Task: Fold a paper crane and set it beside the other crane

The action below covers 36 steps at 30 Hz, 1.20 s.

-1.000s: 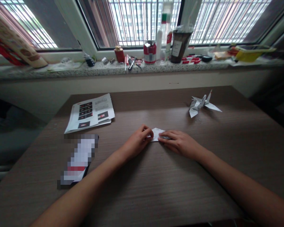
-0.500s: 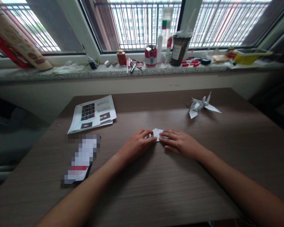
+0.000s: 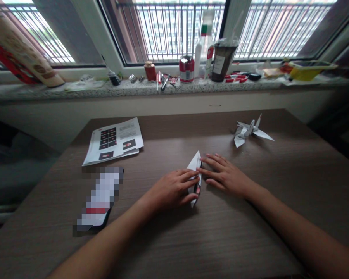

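A small folded piece of printed paper lies on the brown wooden table, long and narrow, pointing away from me. My left hand lies flat over its left side, fingers stretched out and pressing it down. My right hand rests on the table at its right edge, fingers extended, fingertips touching the paper. A finished paper crane stands at the far right of the table.
A printed leaflet lies at the far left of the table, a blurred phone-sized object nearer me. The stone windowsill holds a red can, bottles, a dark cup, pens and a yellow container.
The folded paper has been turned from lying crosswise to pointing away from me. Both hands have shifted from pinching its ends to pressing flat on its two sides.
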### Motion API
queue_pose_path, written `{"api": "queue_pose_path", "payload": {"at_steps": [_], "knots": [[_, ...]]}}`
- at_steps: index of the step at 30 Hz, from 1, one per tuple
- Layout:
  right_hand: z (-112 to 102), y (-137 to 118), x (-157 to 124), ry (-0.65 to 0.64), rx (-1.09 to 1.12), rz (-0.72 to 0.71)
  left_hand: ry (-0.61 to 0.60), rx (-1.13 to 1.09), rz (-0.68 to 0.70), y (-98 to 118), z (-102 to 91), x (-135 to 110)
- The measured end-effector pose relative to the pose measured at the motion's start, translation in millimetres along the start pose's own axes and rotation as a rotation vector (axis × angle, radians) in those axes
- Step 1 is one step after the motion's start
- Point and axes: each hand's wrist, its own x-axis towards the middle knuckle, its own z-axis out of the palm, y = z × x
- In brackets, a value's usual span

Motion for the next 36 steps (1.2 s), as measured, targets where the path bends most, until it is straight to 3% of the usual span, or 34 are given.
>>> {"api": "queue_pose_path", "payload": {"at_steps": [10, 26, 36], "knots": [[-3, 6, -1, -0.007, 0.204, 0.019, -0.017, -0.030, -0.053, 8, -0.6, 1], [3, 4, 1, -0.027, 0.201, 0.110, -0.058, 0.001, -0.069, 12, -3.3, 2], [6, 5, 6, 0.040, 0.203, 0.163, -0.058, 0.022, -0.077, 14, -2.6, 2]]}}
